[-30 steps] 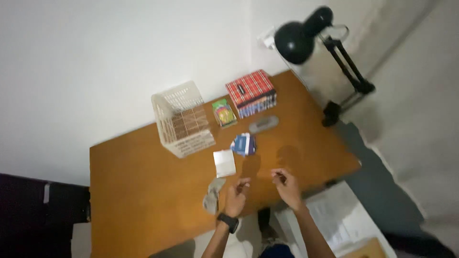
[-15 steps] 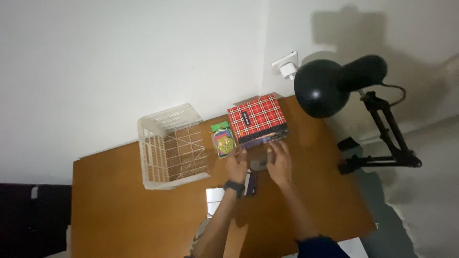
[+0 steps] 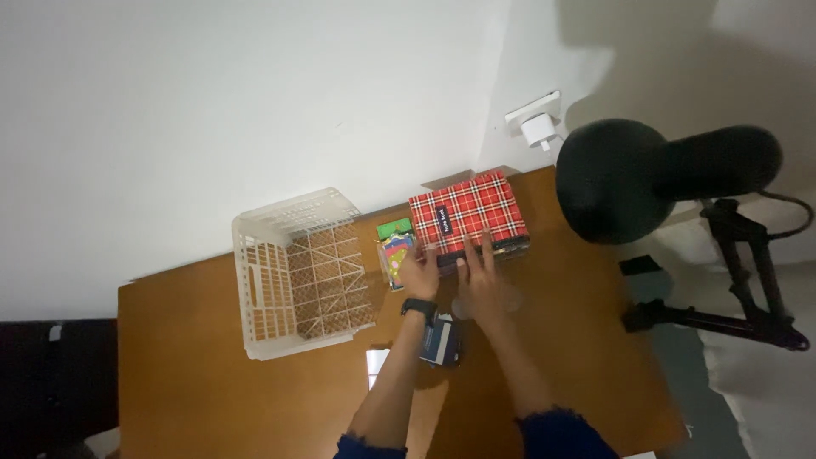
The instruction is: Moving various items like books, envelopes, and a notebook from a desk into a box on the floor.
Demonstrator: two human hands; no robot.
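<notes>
Your left hand [image 3: 419, 274] and right hand [image 3: 480, 276], fingers spread, touch the red plaid book stack [image 3: 467, 215] beside the white basket [image 3: 293, 274].

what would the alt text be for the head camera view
Seen from above, a person's left hand and right hand rest on the near edge of a red plaid notebook topping a stack of books on a wooden desk. A white plastic basket sits to the left and a black desk lamp to the right.
</notes>
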